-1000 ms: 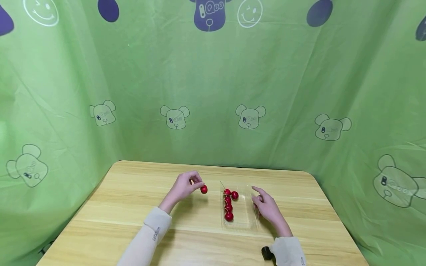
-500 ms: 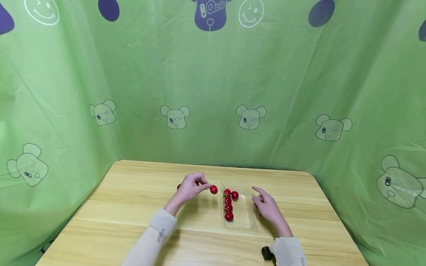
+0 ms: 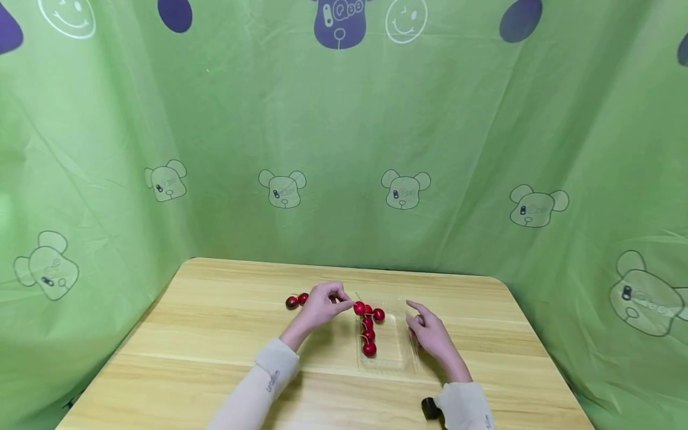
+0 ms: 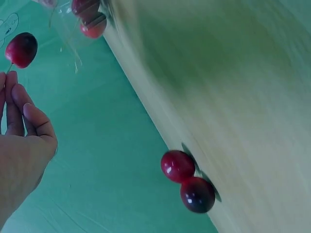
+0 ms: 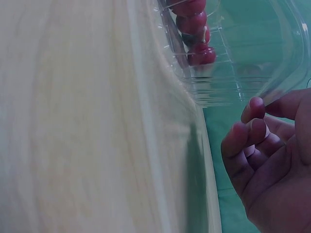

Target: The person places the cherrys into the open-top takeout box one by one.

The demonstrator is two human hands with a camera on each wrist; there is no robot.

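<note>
My left hand (image 3: 324, 306) pinches a red cherry (image 3: 359, 308) by its stem, over the left rim of a clear plastic box (image 3: 396, 349). In the left wrist view this cherry (image 4: 22, 50) stands clear of the fingertips, its thin stem between them. Several cherries (image 3: 369, 349) line the box's left side, one more (image 3: 378, 315) beside the far end of the row. At the box's right side, my right hand (image 3: 434, 339) grips the rim between thumb and finger, other fingers curled, as the right wrist view shows.
Two cherries (image 4: 178, 166) lie touching on the wooden table (image 3: 215, 334), left of the box and behind my left hand. A black object (image 3: 430, 408) sits at my right sleeve. Green curtain (image 3: 333, 239) hangs around the table's far side and flanks.
My left hand has moved right with the cherry, from beside the box to over its left rim. Two cherries it was hiding now show on the table. The right hand stays put.
</note>
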